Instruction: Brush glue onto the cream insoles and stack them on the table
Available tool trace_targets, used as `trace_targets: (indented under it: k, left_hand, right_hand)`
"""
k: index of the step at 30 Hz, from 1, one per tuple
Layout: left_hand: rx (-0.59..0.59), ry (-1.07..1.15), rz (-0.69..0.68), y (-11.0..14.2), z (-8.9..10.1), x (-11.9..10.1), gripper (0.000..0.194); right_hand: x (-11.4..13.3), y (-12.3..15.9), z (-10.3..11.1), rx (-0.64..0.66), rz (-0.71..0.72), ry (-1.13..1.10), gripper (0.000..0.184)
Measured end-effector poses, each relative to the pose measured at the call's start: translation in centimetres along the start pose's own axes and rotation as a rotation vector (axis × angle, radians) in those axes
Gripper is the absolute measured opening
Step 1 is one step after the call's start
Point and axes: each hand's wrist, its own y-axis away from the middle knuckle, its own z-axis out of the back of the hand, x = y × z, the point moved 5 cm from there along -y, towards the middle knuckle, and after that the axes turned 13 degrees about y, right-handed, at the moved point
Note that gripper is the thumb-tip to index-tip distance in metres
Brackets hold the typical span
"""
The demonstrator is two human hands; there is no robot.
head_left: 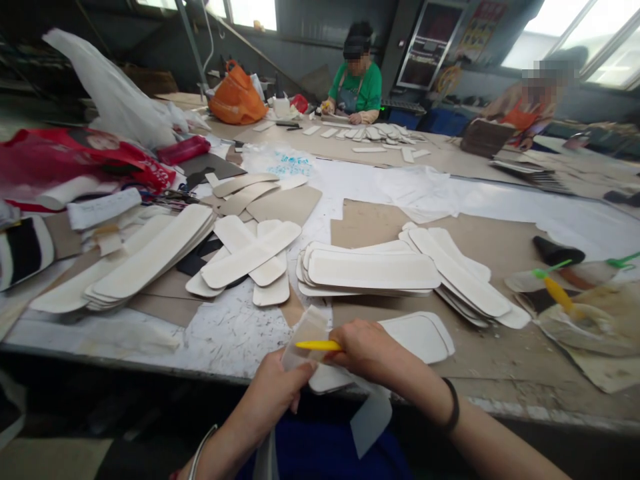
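My left hand is closed, thumb on top, on a translucent whitish strip at the table's front edge. Wrapped round a yellow tapered tool, my right hand is right beside it. The tool's yellow end lies across the strip; its other end is hidden in the fist, so its kind does not show. Under my hands, a white rounded panel lies partly covered. Below my right wrist a translucent strip end hangs over the edge. Another white panel pair rests just beyond my right forearm.
Stacks of white panels lie ahead: left, crossed, middle and right. A cloth bundle sits far right, red plastic bags far left. Across the table are an orange bag and two people at work.
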Motion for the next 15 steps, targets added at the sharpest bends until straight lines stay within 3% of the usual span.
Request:
trace_targets:
  k: [4, 7, 11, 15]
  left_hand:
    - [-0.014, -0.046, -0.016, -0.2, 0.1, 0.3, 0.033]
    - [-0.024, -0.078, -0.025, -0.2, 0.4, 0.7, 0.035]
    - [-0.086, -0.085, -0.059, 0.0, 0.6, 0.9, 0.032]
    - [-0.095, -0.119, -0.065, -0.1, 0.6, 1.0, 0.036]
  right_hand:
    - [-1.5, 2.4, -0.3, 0.009, -0.036, -0.029, 0.019]
    - [-5.5, 6.0, -1.3, 0.022, -0.184, -0.147, 0.016]
    - [-11.0, 10.4, -2.5, -0.121, -0.374, -0.311, 0.02]
    - [-12.8, 11.2, -3.5, -0.163, -0.484, -0.277, 0.023]
